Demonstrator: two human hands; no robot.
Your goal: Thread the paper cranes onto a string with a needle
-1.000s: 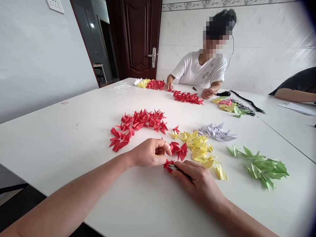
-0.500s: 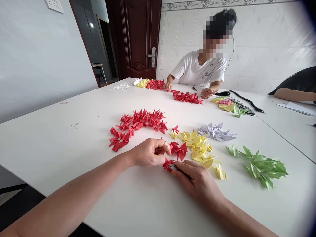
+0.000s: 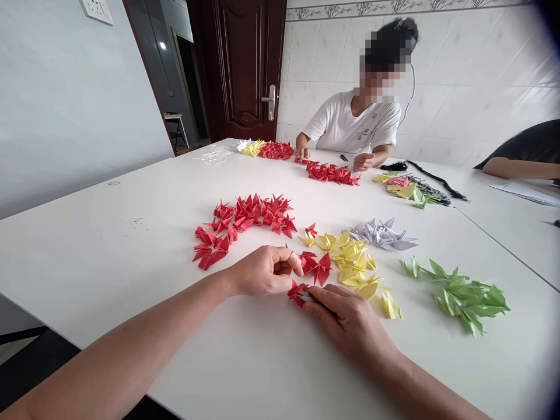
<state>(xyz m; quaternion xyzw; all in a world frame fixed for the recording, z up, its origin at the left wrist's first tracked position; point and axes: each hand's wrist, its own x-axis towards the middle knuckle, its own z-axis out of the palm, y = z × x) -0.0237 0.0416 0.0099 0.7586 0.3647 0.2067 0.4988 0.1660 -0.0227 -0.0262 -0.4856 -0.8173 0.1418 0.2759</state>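
Red paper crane (image 3: 297,290) sits just above or on the table (image 3: 245,356), which I cannot tell, left of the yellow cranes (image 3: 350,256) and nearer the wearer than most of them. At its left edge the left hand (image 3: 266,271) holds it in a narrow pinch, thumb against the paper and the other fingers curled in. From its other side the right hand (image 3: 345,312), nearer than the yellow cranes, closes around a small tool (image 3: 308,297) whose grey tip meets the folds; most of the tool is hidden in the palm. Two loose red cranes (image 3: 322,269) lie directly left of the yellow cranes, and a larger red heap (image 3: 256,211) curves farther left. Pale lavender cranes (image 3: 380,234) lie just beyond the yellow cranes, green cranes (image 3: 470,300) to their right. Well beyond them, a co-worker in a white shirt (image 3: 354,125) sits behind a red row (image 3: 332,173).
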